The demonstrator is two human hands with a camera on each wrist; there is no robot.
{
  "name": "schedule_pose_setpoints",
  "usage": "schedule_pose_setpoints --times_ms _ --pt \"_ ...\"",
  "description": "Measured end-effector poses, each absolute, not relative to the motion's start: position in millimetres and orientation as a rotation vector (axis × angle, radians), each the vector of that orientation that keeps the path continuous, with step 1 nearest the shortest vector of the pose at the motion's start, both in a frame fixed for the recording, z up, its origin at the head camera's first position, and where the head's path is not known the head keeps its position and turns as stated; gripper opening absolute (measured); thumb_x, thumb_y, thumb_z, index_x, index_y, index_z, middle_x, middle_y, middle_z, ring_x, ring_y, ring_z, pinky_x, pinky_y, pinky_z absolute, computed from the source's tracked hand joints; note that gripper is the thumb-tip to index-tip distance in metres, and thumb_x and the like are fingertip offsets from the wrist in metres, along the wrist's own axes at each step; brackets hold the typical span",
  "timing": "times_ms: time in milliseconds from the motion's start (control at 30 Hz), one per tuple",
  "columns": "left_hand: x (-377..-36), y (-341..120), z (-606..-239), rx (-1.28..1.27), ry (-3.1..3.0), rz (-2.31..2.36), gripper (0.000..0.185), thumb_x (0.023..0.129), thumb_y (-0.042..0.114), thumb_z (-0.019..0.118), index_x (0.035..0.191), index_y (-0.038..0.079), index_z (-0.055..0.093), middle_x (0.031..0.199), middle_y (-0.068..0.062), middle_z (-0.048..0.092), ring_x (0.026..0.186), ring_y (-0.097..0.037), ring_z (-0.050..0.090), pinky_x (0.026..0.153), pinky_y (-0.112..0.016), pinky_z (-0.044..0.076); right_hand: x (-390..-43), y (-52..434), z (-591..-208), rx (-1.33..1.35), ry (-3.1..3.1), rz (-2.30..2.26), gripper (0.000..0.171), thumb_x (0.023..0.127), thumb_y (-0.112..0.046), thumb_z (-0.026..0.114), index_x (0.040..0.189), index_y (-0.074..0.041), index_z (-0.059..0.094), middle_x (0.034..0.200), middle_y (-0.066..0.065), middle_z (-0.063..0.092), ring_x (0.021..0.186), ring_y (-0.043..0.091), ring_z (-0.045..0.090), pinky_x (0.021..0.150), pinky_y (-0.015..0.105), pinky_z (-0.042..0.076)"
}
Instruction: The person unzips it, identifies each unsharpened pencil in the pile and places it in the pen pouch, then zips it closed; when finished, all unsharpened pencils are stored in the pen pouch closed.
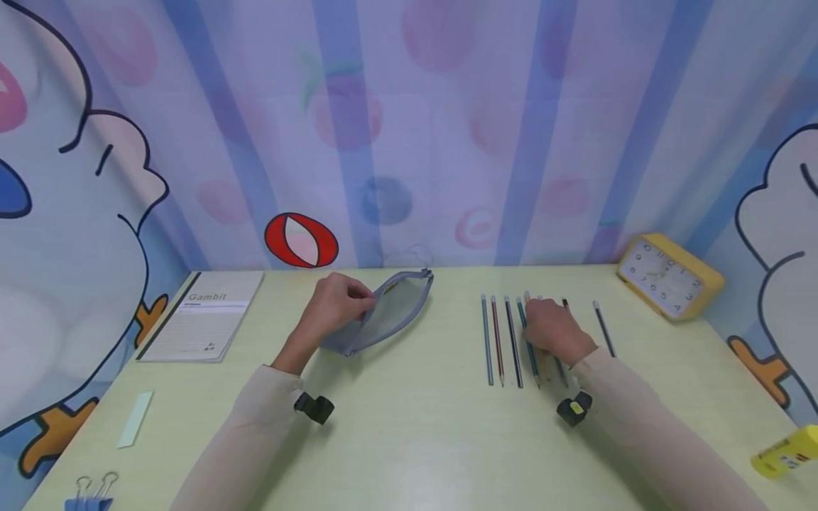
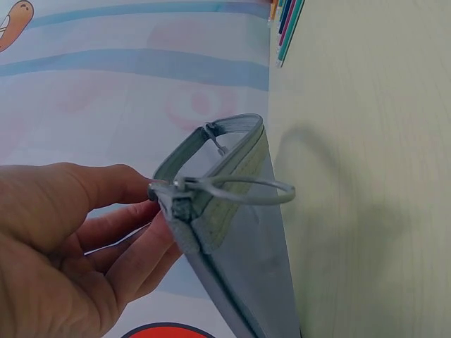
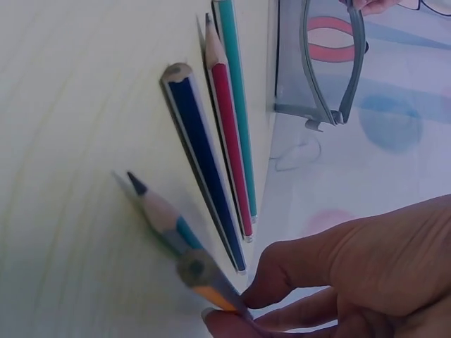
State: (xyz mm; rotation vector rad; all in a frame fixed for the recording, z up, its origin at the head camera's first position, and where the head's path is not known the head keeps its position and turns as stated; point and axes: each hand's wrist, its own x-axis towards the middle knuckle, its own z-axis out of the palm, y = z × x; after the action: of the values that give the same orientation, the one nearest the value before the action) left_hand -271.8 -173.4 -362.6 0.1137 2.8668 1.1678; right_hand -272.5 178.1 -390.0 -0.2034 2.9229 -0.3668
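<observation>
A grey mesh pencil pouch (image 1: 393, 310) lies on the pale green desk (image 1: 415, 426) with its zipper open. My left hand (image 1: 366, 303) pinches the pouch's near rim and holds the mouth open. In the left wrist view the fingers (image 2: 134, 186) grip the zipper end (image 2: 184, 206) beside the pull ring (image 2: 243, 191). Several pencils (image 1: 501, 341) lie side by side to the right. My right hand (image 1: 535, 316) rests on that row and pinches one teal-and-orange pencil (image 3: 169, 225) between thumb and fingertip. Blue (image 3: 201, 165), red (image 3: 229, 134) and teal (image 3: 236, 84) pencils lie beside it.
A Gambit notebook (image 1: 204, 316) lies at the back left and a yellow clock (image 1: 671, 277) at the back right. A yellow glue stick (image 1: 786, 451), a green strip (image 1: 135, 419) and blue binder clips (image 1: 92, 493) sit near the front edges. A patterned wall stands behind the desk.
</observation>
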Motion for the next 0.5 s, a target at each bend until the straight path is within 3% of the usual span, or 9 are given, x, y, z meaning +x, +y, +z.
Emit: schedule_pose_setpoints --times_ms 267,367,500 --pt "-270 -174 -365 0.119 2.868 1.173 0.019 0.092 0.019 0.071 0.106 0.007 0.079 0.097 -0.009 0.077 0.074 -0.016 0.071 0.080 -0.035 0.059 -274 184 -377 -0.234 2.913 -0.545 0.026 0.093 -0.004 0.056 0.112 0.013 0.054 0.072 0.012 0.060 0.057 0.019 0.060 0.054 0.031 0.047" --pt "-270 -174 -365 0.118 2.874 1.171 0.019 0.093 0.019 0.070 0.105 0.007 0.079 0.098 -0.009 0.077 0.075 -0.016 0.071 0.080 -0.035 0.059 -276 184 -369 -0.273 2.848 -0.633 0.043 0.095 -0.008 0.057 0.128 0.016 0.048 0.073 0.014 0.065 0.058 0.021 0.066 0.068 0.040 0.055" --pt "-270 -174 -365 0.113 2.877 1.168 0.019 0.093 0.020 0.070 0.105 0.008 0.079 0.098 -0.009 0.077 0.075 -0.016 0.071 0.081 -0.035 0.059 -275 179 -363 -0.323 2.702 -0.832 0.062 0.098 -0.012 0.054 0.150 0.012 0.032 0.085 0.017 0.070 0.065 0.019 0.069 0.084 0.047 0.058"
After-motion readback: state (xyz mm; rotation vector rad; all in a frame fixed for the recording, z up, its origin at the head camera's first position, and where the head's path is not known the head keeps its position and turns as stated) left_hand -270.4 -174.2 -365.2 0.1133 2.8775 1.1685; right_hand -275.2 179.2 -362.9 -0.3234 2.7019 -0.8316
